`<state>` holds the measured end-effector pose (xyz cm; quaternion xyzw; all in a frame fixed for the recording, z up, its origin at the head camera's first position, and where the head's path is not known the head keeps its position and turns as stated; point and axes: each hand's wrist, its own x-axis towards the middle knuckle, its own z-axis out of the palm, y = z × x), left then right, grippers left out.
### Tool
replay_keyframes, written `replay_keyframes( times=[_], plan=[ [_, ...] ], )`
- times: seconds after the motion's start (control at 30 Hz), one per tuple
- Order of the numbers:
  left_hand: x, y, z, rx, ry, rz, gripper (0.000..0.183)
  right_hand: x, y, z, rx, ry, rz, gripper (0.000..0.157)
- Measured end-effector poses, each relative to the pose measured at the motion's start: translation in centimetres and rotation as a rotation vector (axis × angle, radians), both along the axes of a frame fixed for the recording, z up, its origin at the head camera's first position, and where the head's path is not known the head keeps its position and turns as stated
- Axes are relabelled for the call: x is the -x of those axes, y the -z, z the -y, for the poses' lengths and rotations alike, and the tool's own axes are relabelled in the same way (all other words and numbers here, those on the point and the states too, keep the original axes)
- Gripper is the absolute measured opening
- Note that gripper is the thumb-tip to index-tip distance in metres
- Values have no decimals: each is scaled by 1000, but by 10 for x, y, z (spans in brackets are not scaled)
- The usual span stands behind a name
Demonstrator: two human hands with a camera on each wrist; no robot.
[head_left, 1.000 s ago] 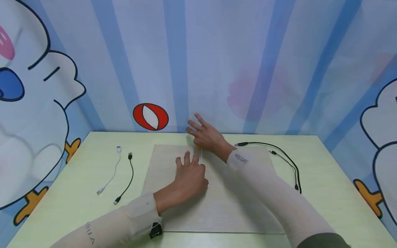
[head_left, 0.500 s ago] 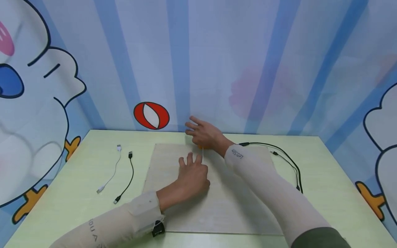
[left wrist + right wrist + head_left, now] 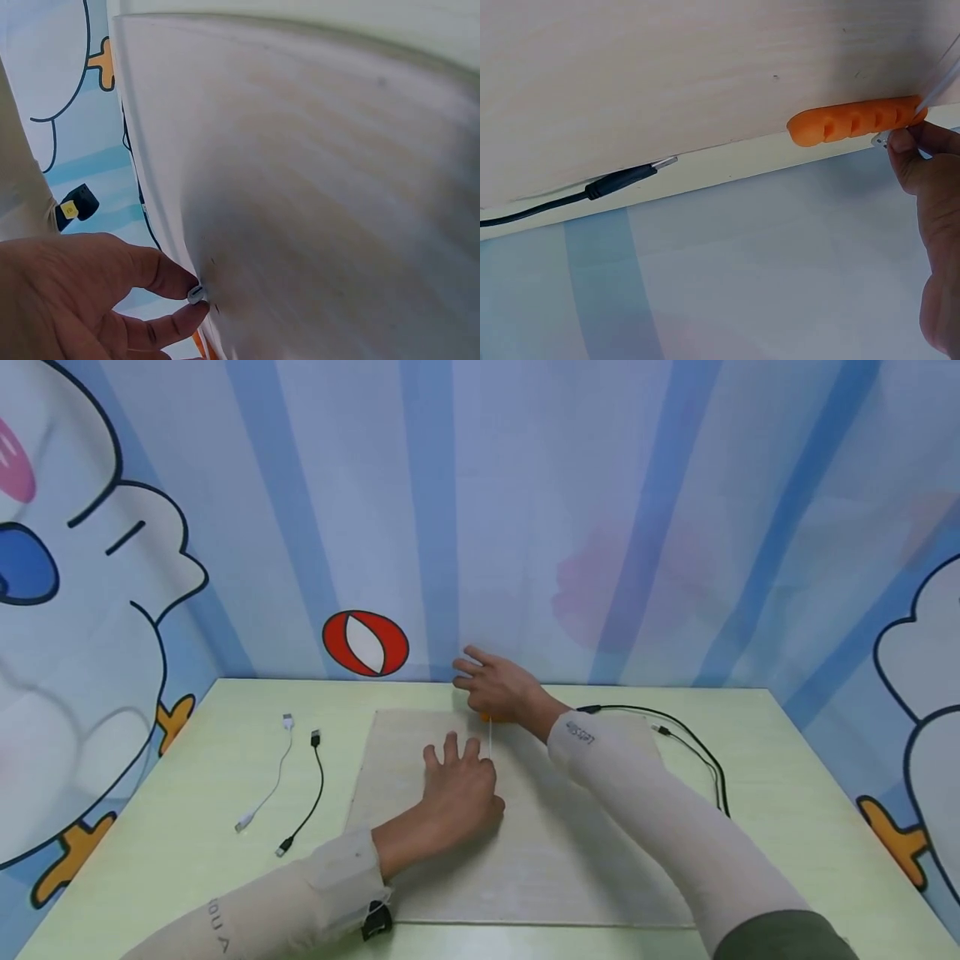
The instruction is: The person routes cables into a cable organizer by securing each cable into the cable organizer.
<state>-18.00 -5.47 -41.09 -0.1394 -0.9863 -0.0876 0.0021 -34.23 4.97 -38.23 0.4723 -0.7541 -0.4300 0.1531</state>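
A person in pale sleeves worked with both hands over a pale, square, wood-grained board (image 3: 585, 868) on a light yellow-green surface (image 3: 795, 777), a thin white cable (image 3: 491, 739) running straight from one hand to the other above the board's far half. The left hand (image 3: 461, 797), low over the middle, pinched a small grey-white plug (image 3: 197, 294) between thumb and forefinger, three other fingers fanned apart. At the far edge, the right hand (image 3: 495, 689) had thumb and finger clamped on a flat white plug (image 3: 880, 140), its remaining fingers spread toward a blue-striped backdrop (image 3: 510, 527). Just beside that grip, an orange, sausage-shaped, notched piece (image 3: 855, 120) lay along the board's rim, the white cable meeting its end; whether the fingers also touched it could not be told. To the left lay a short white cable (image 3: 280, 768) and a short black cable (image 3: 322, 777), side by side; to the right, a thick black cable (image 3: 686, 728) curved around a thinner black one (image 3: 696, 752)
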Motion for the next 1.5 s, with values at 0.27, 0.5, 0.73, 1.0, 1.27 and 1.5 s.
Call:
replay_keyframes(
  times=[0.27, 0.5, 0.73, 1.0, 1.27, 1.5],
  plan=[
    [-6, 5, 7, -13, -13, -47, 21, -3, 4, -1, 55, -16, -19, 17],
    [-9, 7, 13, -63, -15, -39, 20, -6, 8, -3, 140, -24, -46, 8],
    [-12, 6, 14, -73, -19, -57, 30, -13, 15, 2, 202, 42, -7, 31],
    [-17, 9, 16, -84, -29, -79, 34, -23, 20, 17, 255, 150, 110, 54],
    [-22, 11, 22, -84, -49, -95, 35, -28, 23, 26, 275, 170, 139, 58],
    [-27, 9, 29, -53, -89, -76, 34, -34, 23, 33, 290, 124, 137, 57]
  ],
)
